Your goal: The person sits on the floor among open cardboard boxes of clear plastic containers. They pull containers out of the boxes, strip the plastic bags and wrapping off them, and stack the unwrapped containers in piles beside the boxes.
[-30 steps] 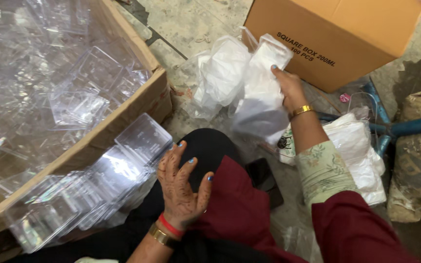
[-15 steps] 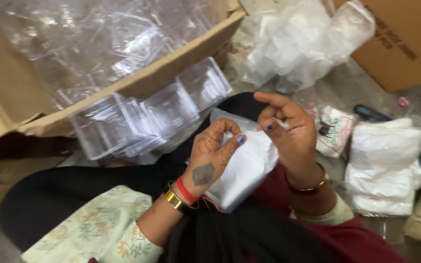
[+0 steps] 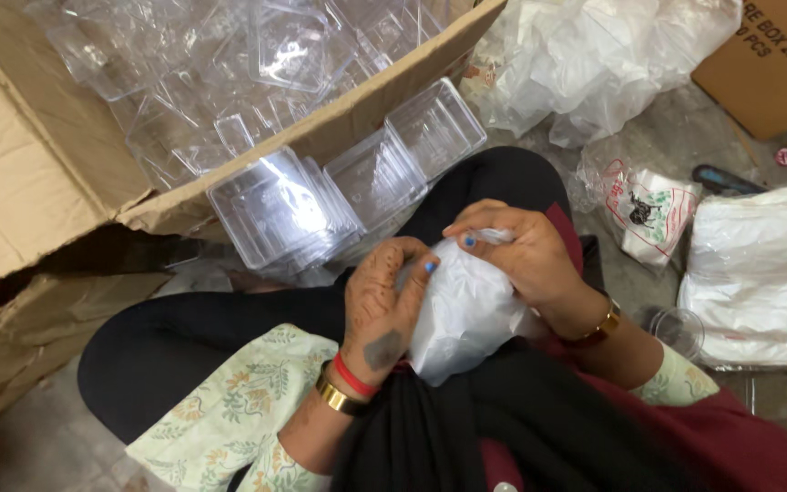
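A white plastic bag bundle (image 3: 466, 314) rests in my lap. My left hand (image 3: 383, 305), with a red and a gold bangle at the wrist, grips its left side with curled fingers. My right hand (image 3: 516, 251), wearing a gold bangle, pinches the bundle's top edge from the right. Both hands touch the bag above my black-clad knee. A stack of clear square plastic containers (image 3: 321, 200) lies just beyond my hands, leaning against a cardboard box.
A large open cardboard box (image 3: 38, 182) of clear plastic lids fills the upper left. Loose plastic bags (image 3: 594, 55) lie at the top, a brown carton (image 3: 776, 55) at the top right, a printed bag (image 3: 653, 214) and folded white bags (image 3: 753, 273) at the right.
My right hand fetched the white bag bundle from beside the brown carton into my lap. Both hands have since closed on it. The view has swung left toward the open box.
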Available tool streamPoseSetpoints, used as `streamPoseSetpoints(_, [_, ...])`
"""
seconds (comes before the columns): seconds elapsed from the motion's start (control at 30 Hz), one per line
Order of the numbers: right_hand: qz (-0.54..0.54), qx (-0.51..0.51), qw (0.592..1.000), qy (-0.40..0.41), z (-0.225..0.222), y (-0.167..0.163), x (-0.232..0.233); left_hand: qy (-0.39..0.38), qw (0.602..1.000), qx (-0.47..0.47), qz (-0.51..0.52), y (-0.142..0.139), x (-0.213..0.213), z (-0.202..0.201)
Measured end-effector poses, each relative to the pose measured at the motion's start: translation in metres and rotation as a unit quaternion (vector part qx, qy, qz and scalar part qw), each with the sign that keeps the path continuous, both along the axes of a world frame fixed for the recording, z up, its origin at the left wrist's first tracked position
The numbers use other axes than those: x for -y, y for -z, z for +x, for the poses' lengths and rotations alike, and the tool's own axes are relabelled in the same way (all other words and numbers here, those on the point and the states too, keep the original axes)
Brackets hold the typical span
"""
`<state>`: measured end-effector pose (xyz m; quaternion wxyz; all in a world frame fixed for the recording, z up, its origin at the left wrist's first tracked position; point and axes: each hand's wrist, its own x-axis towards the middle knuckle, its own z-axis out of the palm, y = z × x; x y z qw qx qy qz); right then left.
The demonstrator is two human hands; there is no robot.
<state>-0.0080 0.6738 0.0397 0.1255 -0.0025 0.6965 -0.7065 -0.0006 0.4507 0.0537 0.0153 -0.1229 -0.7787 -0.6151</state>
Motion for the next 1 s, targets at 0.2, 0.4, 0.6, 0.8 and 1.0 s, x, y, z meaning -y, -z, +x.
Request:
streamPoseSetpoints(0.2, [-0.151,0.051,0.987,0.002,0.001,-0.009,0.023,-0.010,0.999,-0.010,-0.034,-0.002,0.009,0.007])
streamPoseSetpoints(0.4, [-0.223,0.004,0.971,-0.088,0.009,-0.020,0.025,-0.017,0.997,0.038,0.072,0.021,0.022,0.025])
streamPoseSetpoints(0.6, [-0.309,0.188,0.915,-0.181,0.005,-0.001,0.031,-0.035,0.719,0.260,0.643,0.018,0.057,0.023])
streamPoseSetpoints(0.8, [-0.025,0.186,0.978,-0.087,-0.053,-0.013,0.082,0.026,0.766,0.126,0.630,-0.006,0.107,-0.006])
streamPoseSetpoints(1.0, [0.383,-0.334,0.861,-0.026,-0.118,-0.029,0.152,-0.250,0.925,-0.077,0.276,0.046,0.115,-0.051])
